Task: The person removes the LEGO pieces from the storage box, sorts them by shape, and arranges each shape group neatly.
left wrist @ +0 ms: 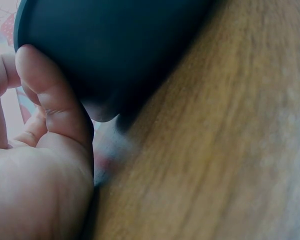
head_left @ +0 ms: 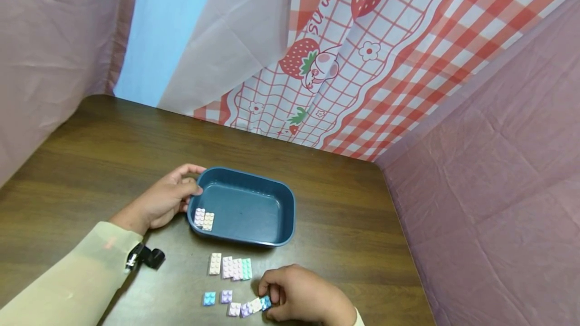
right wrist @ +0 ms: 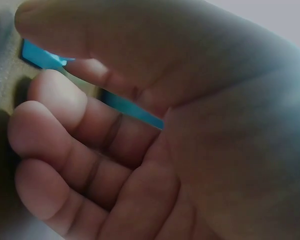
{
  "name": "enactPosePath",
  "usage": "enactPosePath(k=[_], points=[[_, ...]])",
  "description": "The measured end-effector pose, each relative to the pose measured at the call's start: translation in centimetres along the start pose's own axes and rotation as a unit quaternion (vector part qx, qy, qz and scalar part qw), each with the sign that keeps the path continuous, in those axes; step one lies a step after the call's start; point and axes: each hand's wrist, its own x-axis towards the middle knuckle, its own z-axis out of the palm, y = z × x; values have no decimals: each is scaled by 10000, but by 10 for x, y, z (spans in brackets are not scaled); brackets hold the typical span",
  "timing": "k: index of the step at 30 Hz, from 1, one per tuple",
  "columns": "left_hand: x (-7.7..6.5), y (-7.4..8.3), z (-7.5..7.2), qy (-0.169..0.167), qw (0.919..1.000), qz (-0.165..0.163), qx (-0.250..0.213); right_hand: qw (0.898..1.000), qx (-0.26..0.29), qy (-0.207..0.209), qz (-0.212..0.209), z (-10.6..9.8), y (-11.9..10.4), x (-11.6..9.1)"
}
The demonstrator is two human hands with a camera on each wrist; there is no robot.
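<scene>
My left hand point(head_left: 169, 197) grips the left end of a dark blue plastic tray point(head_left: 244, 241), with the thumb at its rim; the left wrist view shows the fingers against the tray's wall point(left wrist: 115, 45). Two pale toy building bricks point(head_left: 204, 219) lie in the tray's near left corner. On the table, my right hand point(head_left: 303, 293) pinches a small blue brick point(head_left: 265, 302) at the right end of a short row. Beside that brick are a white brick point(head_left: 256, 305) and a lilac one point(head_left: 245, 310). In the right wrist view the blue brick point(right wrist: 42, 55) is partly hidden by the thumb.
Between tray and right hand lie a cream brick point(head_left: 215, 264) and a touching group ending in a mint brick point(head_left: 246, 269). Nearer are a light blue brick point(head_left: 209, 299), a lilac brick point(head_left: 226, 296) and a pale pink brick point(head_left: 234, 309). Cloth walls point(head_left: 476, 190) enclose the wooden table point(head_left: 344, 225).
</scene>
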Motion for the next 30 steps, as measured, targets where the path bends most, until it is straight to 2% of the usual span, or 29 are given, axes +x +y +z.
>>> enactPosePath(k=[12, 20, 30], points=[[1, 1, 0, 46, 10000, -45, 38, 9995, 70, 301, -90, -18, -4, 0], [2, -1, -1, 32, 10000, -25, 55, 9972, -211, 580, -418, -32, -6, 4], [3, -4, -1, 56, 10000, -24, 21, 9924, -436, 755, -870, -59, -10, 19]])
